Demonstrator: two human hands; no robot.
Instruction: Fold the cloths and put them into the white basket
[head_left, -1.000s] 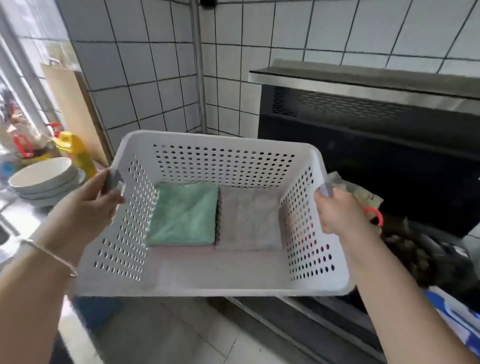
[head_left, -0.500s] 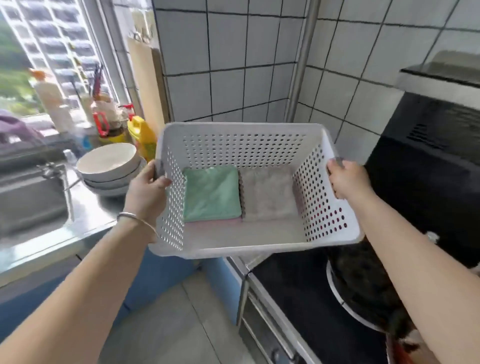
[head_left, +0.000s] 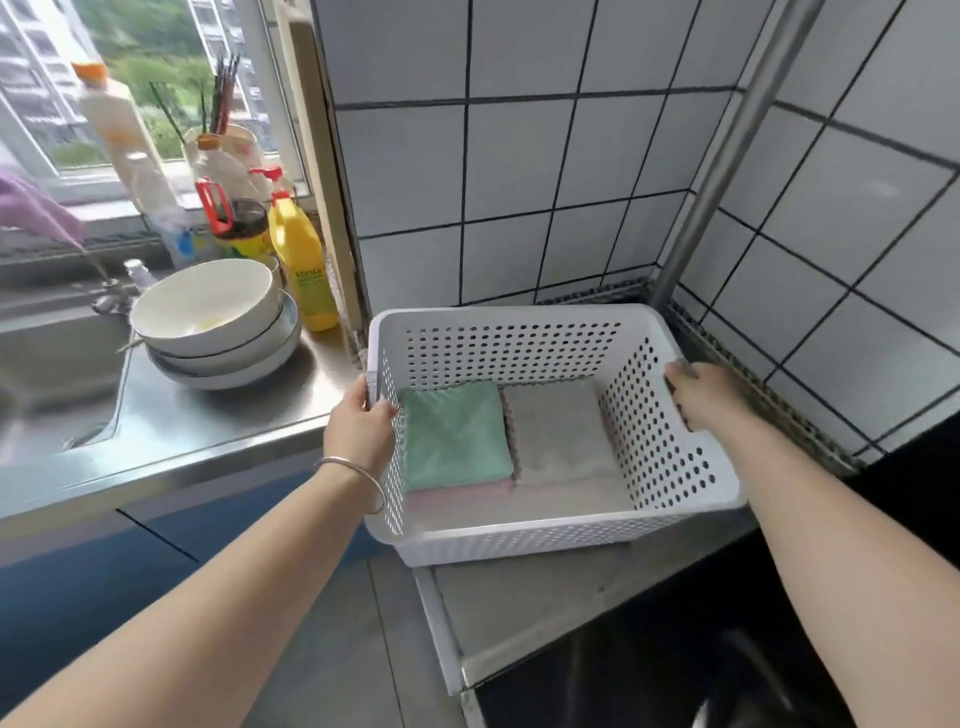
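Note:
The white perforated basket (head_left: 519, 535) sits low in the corner of the counter, its front part jutting over the counter edge. Inside lie a folded green cloth (head_left: 454, 436) on the left and a folded pale grey cloth (head_left: 563, 434) on the right, with a pink cloth (head_left: 457, 496) showing beneath them. My left hand (head_left: 358, 426) grips the basket's left rim. My right hand (head_left: 704, 395) grips the right rim.
Stacked white bowls (head_left: 213, 322) stand on the steel counter (head_left: 208, 415) to the left, beside a sink. A yellow bottle (head_left: 301, 270) and other bottles line the window sill. A steel pipe (head_left: 711, 171) runs up the tiled corner. A black stove surface (head_left: 675, 665) lies lower right.
The basket has swung left, away from the stove, and come down into the tiled corner by the bowls. Both hands keep their grip on its rims.

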